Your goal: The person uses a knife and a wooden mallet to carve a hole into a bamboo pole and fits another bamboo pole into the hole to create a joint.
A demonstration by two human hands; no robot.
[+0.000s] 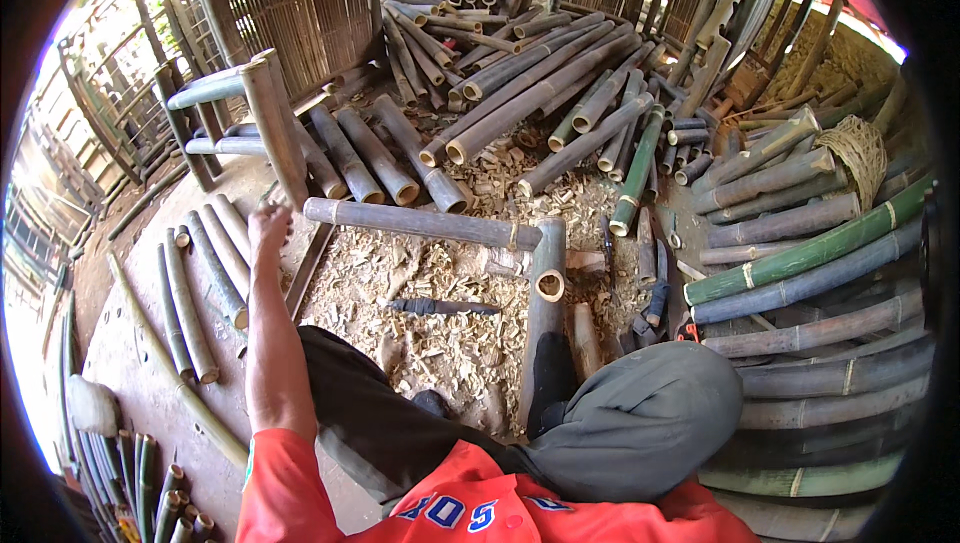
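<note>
My left arm reaches forward. My left hand (269, 229) has its fingers curled; anything inside them is too small to make out. Just right of it lies the near end of a brown bamboo bar (420, 222). The bar's far right end meets an upright bamboo post (546, 333) with a round hole in its side, which stands between my legs. Beyond my left hand rises a bamboo frame (280, 133) with two rungs joined to thick posts. My right hand is out of view.
Wood shavings (400, 268) cover the floor before me, with a dark, narrow object (443, 307) on them. Cut bamboo tubes (540, 93) heap up ahead. Long bamboo poles (800, 263), some green, stack at my right. Loose poles (215, 253) lie at left. A rope bundle (853, 155) hangs at right.
</note>
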